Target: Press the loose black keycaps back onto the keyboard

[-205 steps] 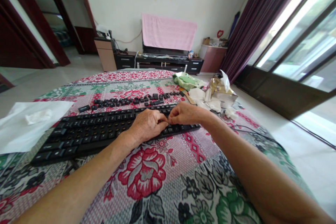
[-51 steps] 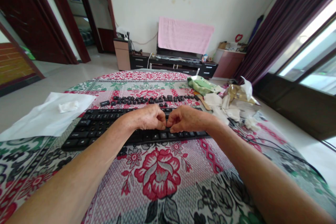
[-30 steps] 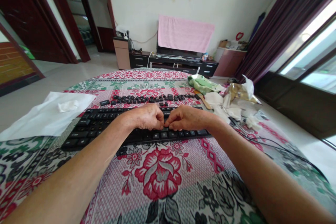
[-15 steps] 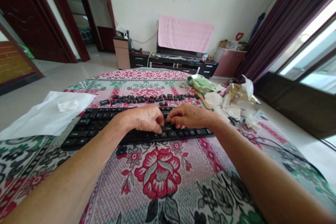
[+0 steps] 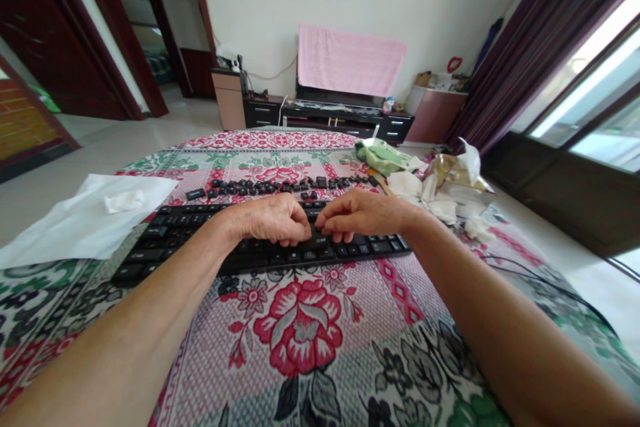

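Observation:
A black keyboard [image 5: 280,259] lies flat on the flowered tablecloth, with part of its middle hidden by my hands. Over that middle my left hand [image 5: 278,219] is closed, thumb and fingers pressed together at the keys. My right hand [image 5: 356,213] faces it a short gap away, its thumb and index finger pinched and the other fingers curled down to the keyboard. Whatever lies between the fingertips is too small or hidden to make out. Just behind the keyboard, several loose black keycaps [image 5: 273,187] form an uneven row.
White paper [image 5: 95,220] with a folded tissue [image 5: 124,201] on it lies left. To the right are a green packet [image 5: 387,158], crumpled tissues [image 5: 443,210], a gold wrapper [image 5: 453,170] and a black cable [image 5: 555,292]. A pink towel [image 5: 353,59] hangs beyond the table.
My left thumb and fingers have moved up slightly from the keyboard's lower keys and drawn together. My right hand stays nearly in place. The view has shifted a little.

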The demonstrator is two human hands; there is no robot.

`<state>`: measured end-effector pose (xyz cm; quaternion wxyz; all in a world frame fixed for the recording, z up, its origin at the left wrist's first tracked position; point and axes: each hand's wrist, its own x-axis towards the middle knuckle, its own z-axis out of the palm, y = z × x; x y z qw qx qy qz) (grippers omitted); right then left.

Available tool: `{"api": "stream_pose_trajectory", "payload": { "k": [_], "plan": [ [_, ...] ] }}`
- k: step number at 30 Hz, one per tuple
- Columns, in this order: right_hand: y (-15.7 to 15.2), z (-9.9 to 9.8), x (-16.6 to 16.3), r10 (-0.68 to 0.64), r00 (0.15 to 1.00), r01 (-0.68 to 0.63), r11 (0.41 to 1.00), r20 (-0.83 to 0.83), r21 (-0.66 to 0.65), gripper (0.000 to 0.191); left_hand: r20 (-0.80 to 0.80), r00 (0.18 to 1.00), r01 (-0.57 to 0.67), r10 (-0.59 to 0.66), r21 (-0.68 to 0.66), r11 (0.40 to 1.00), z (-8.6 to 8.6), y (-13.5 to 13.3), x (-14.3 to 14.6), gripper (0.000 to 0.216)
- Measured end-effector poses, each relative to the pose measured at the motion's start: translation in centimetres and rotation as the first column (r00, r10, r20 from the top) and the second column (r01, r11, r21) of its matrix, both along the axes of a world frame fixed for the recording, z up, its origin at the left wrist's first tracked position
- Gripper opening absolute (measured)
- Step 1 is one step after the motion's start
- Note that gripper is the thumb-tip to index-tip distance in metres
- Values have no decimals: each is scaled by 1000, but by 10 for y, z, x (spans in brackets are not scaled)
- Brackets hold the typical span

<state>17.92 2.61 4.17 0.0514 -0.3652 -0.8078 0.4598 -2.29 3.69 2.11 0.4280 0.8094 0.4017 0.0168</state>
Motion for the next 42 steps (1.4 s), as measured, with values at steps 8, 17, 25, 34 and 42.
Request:
{"api": "stream_pose_trajectory", "payload": {
  "k": [8,17,25,34,42],
  "plan": [
    [-9,2,-3,119,988,-132,982,99,137,24,33,998,-47,47,7,999,-5,3,-2,22],
    [-33,6,-25,343,912,-401,860,224,316,31,90,992,-86,85,13,996,0,2,-1,20],
    [-43,4,-40,336,903,-421,815,266,398,26,179,972,-155,150,17,988,4,-1,-2,21],
    [-6,15,3,6,1000,-8,997,22,74,23,310,893,-282,325,-177,943,6,2,-3,29],
    [0,2,2,-106,992,104,994,-61,-35,19,366,865,-256,343,-266,929,6,-2,3,31]
  ]
}}
